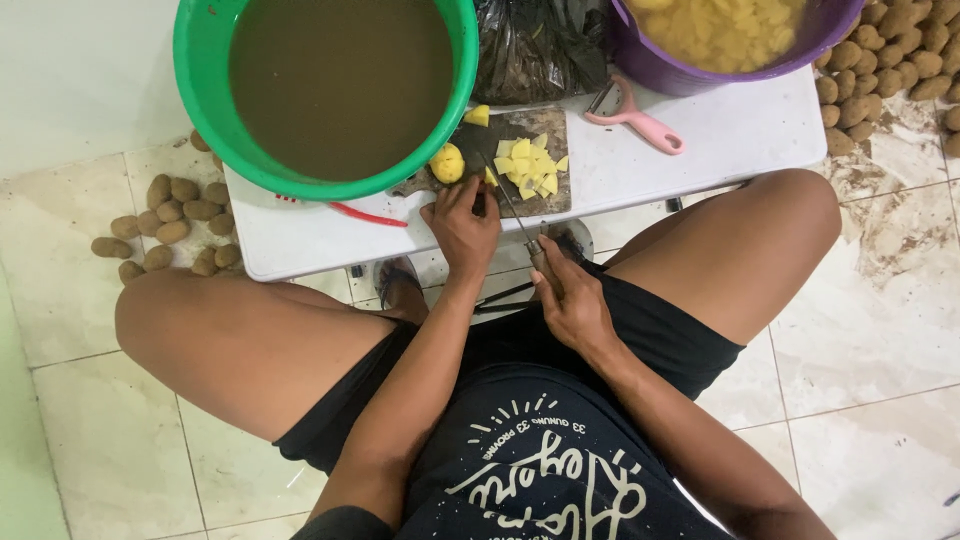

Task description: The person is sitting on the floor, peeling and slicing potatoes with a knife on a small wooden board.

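Gripping a knife (517, 222) by its handle, the right hand (572, 300) sits just below centre frame, blade running up and slightly left onto the dark cutting board (520, 125). The left hand (462, 225) is nearer the work, fingertips pressed down at the board's lower edge, closed on nothing I can make out. A peeled yellow potato (448, 163) lies just above that hand, left of the blade; cut cubes (530, 168) are heaped on the blade's right.
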